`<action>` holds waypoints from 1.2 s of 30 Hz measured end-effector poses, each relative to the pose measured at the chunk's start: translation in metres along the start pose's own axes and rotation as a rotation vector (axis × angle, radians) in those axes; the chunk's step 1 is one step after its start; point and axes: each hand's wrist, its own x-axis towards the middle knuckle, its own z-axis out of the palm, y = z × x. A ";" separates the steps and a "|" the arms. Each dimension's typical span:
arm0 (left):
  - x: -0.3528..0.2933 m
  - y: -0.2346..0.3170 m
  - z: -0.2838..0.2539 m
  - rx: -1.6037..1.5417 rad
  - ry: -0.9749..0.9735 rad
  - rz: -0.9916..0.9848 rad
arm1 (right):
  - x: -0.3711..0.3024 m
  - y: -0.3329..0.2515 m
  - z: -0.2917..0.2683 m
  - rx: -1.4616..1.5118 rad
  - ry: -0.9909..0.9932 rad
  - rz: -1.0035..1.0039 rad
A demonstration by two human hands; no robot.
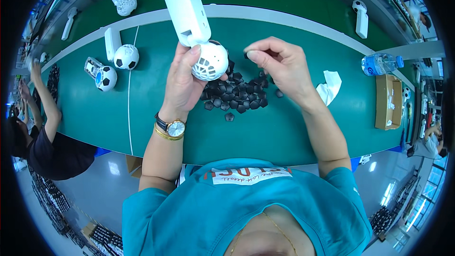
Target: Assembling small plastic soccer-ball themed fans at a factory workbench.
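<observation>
My left hand [182, 78] is closed round a white ball-shaped device [211, 61] with a vented grille. A long white rectangular casing [186, 12] joins the ball and points up and away. To its right, my right hand [279, 64] pinches a small black piece [246, 55] between thumb and forefinger; the fingers hide most of it. Those fingertips are apart from the ball. Beneath and between my hands lies a heap of black pentagon pieces [234, 94], partly behind the ball. One loose pentagon [229, 116] lies just in front of the heap.
Two black-and-white ball devices [126, 57] [105, 78] lie on the green table [161, 132] at left. On the right are a white cloth [330, 87], a water bottle [380, 64] and a cardboard box [388, 102]. Similar devices [360, 18] lie across the pale rail [265, 15]. Another person [47, 147] works at far left.
</observation>
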 end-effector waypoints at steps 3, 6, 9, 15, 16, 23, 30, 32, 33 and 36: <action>-0.001 -0.001 0.001 -0.010 0.005 -0.010 | -0.001 -0.011 0.022 0.241 0.001 -0.040; 0.000 -0.001 0.001 0.018 0.006 -0.007 | 0.001 -0.011 0.036 0.366 0.003 -0.048; -0.001 -0.002 0.004 0.080 0.022 0.025 | 0.002 -0.002 0.043 0.374 -0.019 -0.026; -0.001 -0.008 0.006 0.097 0.047 0.096 | 0.002 0.002 0.048 0.378 0.053 -0.043; -0.002 -0.008 0.005 0.098 0.052 0.114 | 0.002 0.001 0.048 0.401 0.056 -0.014; -0.003 -0.011 0.008 0.100 0.085 0.162 | 0.000 0.004 0.050 0.284 0.073 -0.002; -0.004 -0.017 0.007 0.136 0.092 0.187 | 0.003 0.015 0.051 0.328 0.052 -0.027; -0.004 -0.017 0.004 0.203 0.103 0.233 | 0.003 0.013 0.052 0.296 0.012 -0.011; -0.004 -0.018 0.005 0.196 0.088 0.218 | 0.003 0.014 0.052 0.290 0.031 -0.003; -0.005 -0.018 0.006 0.271 0.112 0.205 | 0.001 0.016 0.051 0.352 -0.008 0.047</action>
